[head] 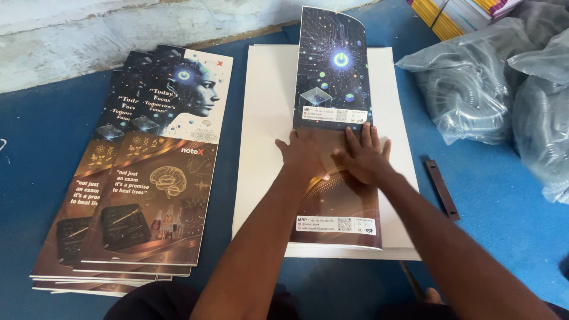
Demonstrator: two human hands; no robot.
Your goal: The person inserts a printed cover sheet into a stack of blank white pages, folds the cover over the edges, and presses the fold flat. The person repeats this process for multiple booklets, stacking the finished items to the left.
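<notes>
Looked like a small print or book-binding workshop – stacked glossy printed covers [139, 178], a pile of blank white sheets [267, 106], bagged spiral binding coils [474, 89] – all spread on a blue floor mat [41, 154].

Printed cover sheet [335, 118]: glossy coated paper, light sheen.
White paper stack [264, 118]: matt, smooth.
Pile of printed covers [148, 178]: glossy paper.
Floor mat [47, 136]: blue, matt, slightly rough.
Bags [474, 89]: thin, crinkled, translucent plastic.
Wall [59, 35]: rough, worn paint.
</notes>
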